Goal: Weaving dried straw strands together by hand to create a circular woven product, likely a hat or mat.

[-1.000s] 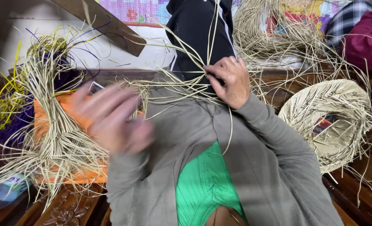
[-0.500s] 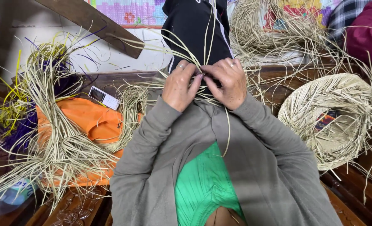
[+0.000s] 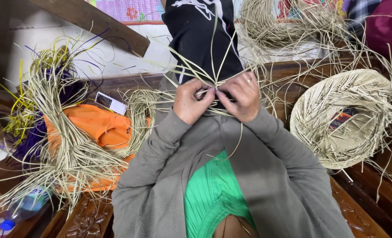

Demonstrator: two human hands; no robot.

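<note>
1. Lowest in the frame we see our grey sleeves (image 3: 169, 167) and the green knitted top (image 3: 213, 194), with the carved dark wooden bench edge (image 3: 90, 218) at lower left.
2. At centre, our left hand (image 3: 190, 100) and right hand (image 3: 242, 96) now meet knuckle to knuckle. A second ago the left was a blur off to the left; it has since come in and closed up.
3. Both sets of fingers are pinched together on the crossing of pale straw strands (image 3: 213, 90), which fan upward from the pinch. We judge the weaving has resumed at this knot.
4. At left lie the loose bundle of pale straw (image 3: 68, 150) on orange cloth (image 3: 99, 125), and a small white phone (image 3: 110, 102).
5. At right sits the half-woven round straw hat (image 3: 346, 117).
</note>
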